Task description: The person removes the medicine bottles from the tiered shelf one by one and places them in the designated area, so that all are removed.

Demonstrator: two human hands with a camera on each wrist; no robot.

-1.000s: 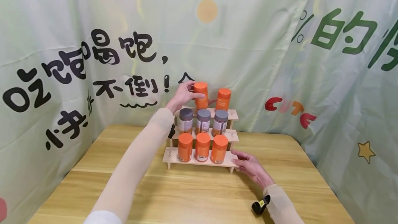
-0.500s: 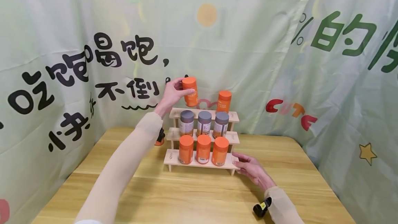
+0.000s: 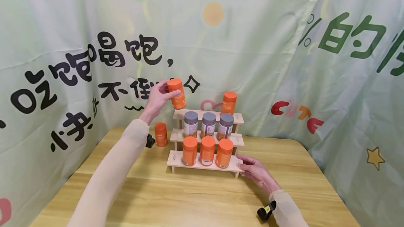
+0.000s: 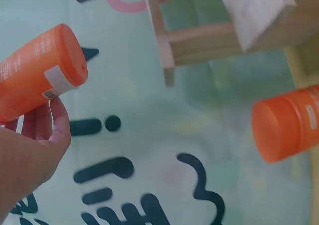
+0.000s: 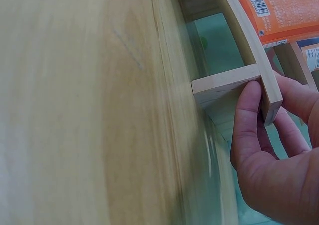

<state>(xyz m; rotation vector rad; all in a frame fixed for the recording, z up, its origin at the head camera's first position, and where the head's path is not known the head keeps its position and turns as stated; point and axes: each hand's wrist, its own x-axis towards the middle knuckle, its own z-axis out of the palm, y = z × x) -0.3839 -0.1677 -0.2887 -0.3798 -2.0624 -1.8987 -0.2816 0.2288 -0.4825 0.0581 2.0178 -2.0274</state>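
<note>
My left hand [image 3: 156,99] grips an orange jar [image 3: 177,95] in the air, just above and left of the top tier of a wooden three-tier stand [image 3: 173,157]. In the left wrist view, fingers curl round this jar [image 4: 31,73], clear of the wood. My right hand [image 3: 257,174] pinches the right end of the stand's lowest tier; the right wrist view shows thumb and fingers on that plank end [image 5: 271,98]. One orange jar [image 3: 229,103] stands at the right of the top tier. Three grey-lidded jars [image 3: 208,125] fill the middle, three orange jars [image 3: 207,151] the lowest.
Another orange jar [image 3: 161,134] stands on the wooden table [image 3: 195,199], left of the stand and close to my left wrist. A printed cloth [image 3: 252,45] hangs behind the table and along its sides.
My left hand has lifted the orange jar off the top tier and carried it left. The jar on the table has come into view from behind that arm. My right hand stays on the stand.
</note>
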